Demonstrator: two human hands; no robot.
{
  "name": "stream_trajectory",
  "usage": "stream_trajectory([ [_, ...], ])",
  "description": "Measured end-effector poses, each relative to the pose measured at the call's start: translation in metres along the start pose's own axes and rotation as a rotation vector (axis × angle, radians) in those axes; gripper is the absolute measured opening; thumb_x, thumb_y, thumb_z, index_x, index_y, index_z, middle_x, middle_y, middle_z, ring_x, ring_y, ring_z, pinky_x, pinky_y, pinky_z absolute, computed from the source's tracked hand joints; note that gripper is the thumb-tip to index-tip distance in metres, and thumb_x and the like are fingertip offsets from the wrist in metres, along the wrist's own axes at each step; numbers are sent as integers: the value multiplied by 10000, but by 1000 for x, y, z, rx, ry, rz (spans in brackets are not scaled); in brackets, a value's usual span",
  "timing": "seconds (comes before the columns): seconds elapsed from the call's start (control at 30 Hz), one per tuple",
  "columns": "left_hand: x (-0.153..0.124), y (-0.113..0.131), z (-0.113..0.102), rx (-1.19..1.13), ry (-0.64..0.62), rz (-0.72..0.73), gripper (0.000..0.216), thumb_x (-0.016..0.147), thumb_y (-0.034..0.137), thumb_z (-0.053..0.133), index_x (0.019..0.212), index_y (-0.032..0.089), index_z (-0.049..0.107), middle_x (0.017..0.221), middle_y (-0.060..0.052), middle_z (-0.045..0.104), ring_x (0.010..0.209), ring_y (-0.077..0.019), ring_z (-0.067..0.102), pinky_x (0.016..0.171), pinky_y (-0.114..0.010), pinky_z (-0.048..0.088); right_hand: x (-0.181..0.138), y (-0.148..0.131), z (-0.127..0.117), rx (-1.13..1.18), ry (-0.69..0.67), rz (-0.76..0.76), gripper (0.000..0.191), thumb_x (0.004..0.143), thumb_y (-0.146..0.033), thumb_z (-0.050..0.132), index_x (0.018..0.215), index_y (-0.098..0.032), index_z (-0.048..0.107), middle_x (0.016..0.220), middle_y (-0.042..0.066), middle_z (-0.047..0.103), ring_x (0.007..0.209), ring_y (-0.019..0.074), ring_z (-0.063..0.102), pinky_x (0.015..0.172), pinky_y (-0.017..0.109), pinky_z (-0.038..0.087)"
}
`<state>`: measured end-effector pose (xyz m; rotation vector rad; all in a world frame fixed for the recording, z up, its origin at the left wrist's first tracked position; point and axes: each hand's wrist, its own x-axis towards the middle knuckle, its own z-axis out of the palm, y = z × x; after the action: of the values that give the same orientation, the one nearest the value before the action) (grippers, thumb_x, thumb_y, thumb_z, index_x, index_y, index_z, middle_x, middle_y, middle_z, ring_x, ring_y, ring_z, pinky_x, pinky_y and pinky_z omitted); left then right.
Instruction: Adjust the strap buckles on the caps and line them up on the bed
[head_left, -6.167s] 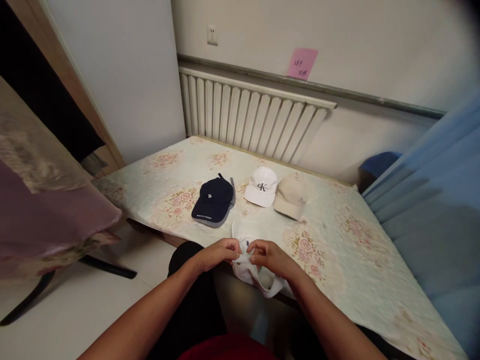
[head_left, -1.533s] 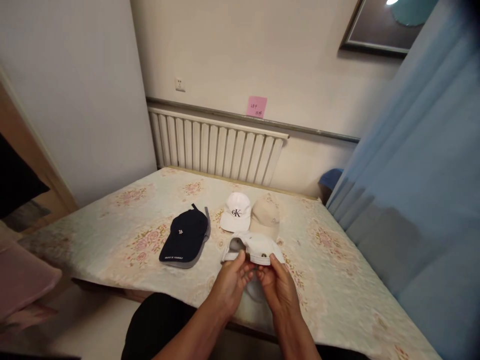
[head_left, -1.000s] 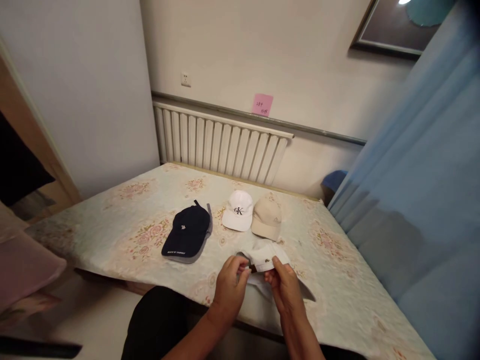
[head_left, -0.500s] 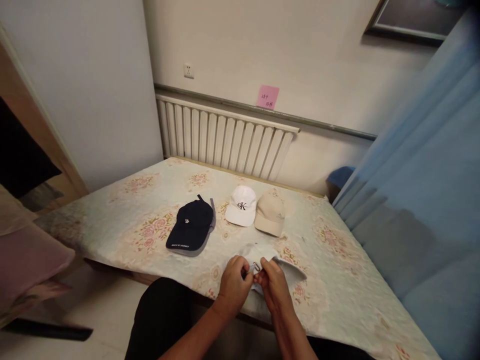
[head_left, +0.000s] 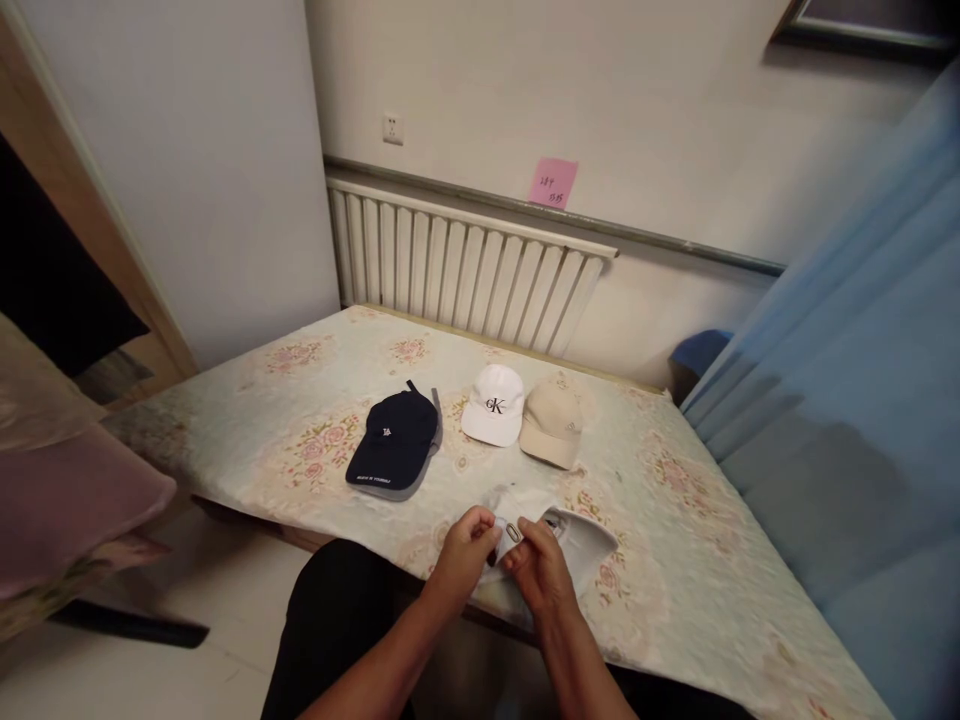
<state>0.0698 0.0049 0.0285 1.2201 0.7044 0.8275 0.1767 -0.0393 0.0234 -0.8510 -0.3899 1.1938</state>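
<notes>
A pale cap [head_left: 589,545] rests at the near edge of the flowered bed cover, its brim pointing right. Both of my hands are at its back strap, on either side of a small metal buckle [head_left: 513,533]. My left hand [head_left: 466,550] pinches the strap on the left. My right hand [head_left: 541,565] grips the strap beside the buckle, thumb on top. Beyond them sit a white cap with black letters [head_left: 493,406] and a beige cap [head_left: 552,420], side by side. Farther left is a navy cap [head_left: 394,438] with a grey one [head_left: 420,482] showing beneath it.
The flowered cover [head_left: 247,420] spreads over the bed. A white radiator [head_left: 465,270] stands behind it against the wall, under a pink note [head_left: 553,183]. A blue curtain [head_left: 862,400] hangs at the right. Pinkish fabric [head_left: 97,490] is at the lower left.
My hands have drawn slightly apart, and the buckle between them shows more plainly. The whole view has shifted a little, so the caps appear farther right.
</notes>
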Motion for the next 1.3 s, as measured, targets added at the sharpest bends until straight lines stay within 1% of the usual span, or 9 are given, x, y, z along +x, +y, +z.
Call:
stream_trajectory([
  [0.13,0,-7,-4,14,20,-15,229,765,394,557,708,184,486,562,44,498,552,-121,485,551,-233,333,-2,3,-6,53,-24,68,196,668,-277,711,774,-183,574,685,-21,620,518,114,539,455,223,418],
  [0.23,-1,-6,-5,12,27,-20,237,769,393,552,695,183,472,569,52,465,553,-112,447,553,-231,322,-2,7,-11,66,-44,85,231,650,-257,738,810,-178,592,766,3,653,602,135,586,491,227,443],
  [0.3,-2,-3,-5,9,29,-19,240,763,388,555,679,180,465,578,55,442,561,-107,421,560,-231,319,-1,9,-14,79,-41,94,249,650,-258,746,836,-182,598,784,2,662,621,134,596,491,217,438],
  [0.43,-4,1,-4,-2,18,-41,251,749,387,546,649,183,441,571,59,406,559,-104,392,562,-232,316,-2,10,-15,95,-38,113,270,677,-251,736,904,-184,606,782,-10,660,596,114,584,474,195,411],
  [0.67,-4,-3,-6,84,-12,-88,232,717,371,531,618,187,429,545,58,413,547,-106,395,559,-236,310,-1,15,-22,68,-83,89,238,716,-287,712,905,-188,605,702,-35,618,507,88,515,436,193,384],
  [0.83,-4,-3,-7,135,-55,-86,156,698,293,502,608,183,439,539,55,430,558,-113,419,564,-239,316,1,19,-29,63,-81,89,250,699,-299,733,892,-194,615,709,-23,646,508,98,540,431,202,406],
  [1.03,-5,-1,-8,152,-81,-106,128,670,238,494,582,183,419,527,62,419,550,-105,403,551,-231,310,-2,18,-31,47,-124,112,241,704,-299,732,881,-166,636,690,-7,653,522,105,562,454,209,442],
  [1.13,-4,-3,-10,203,-80,-121,140,662,242,504,573,181,414,530,61,425,554,-103,398,553,-229,303,-3,20,-32,33,-111,115,228,702,-280,735,867,-153,642,673,-11,647,511,94,559,457,202,448],
  [1.3,-2,-9,-13,323,-85,-122,133,649,231,493,562,185,404,543,59,418,570,-104,387,555,-226,294,-3,24,-31,13,-49,111,237,684,-283,749,855,-159,641,645,-27,634,489,84,546,447,197,449],
])
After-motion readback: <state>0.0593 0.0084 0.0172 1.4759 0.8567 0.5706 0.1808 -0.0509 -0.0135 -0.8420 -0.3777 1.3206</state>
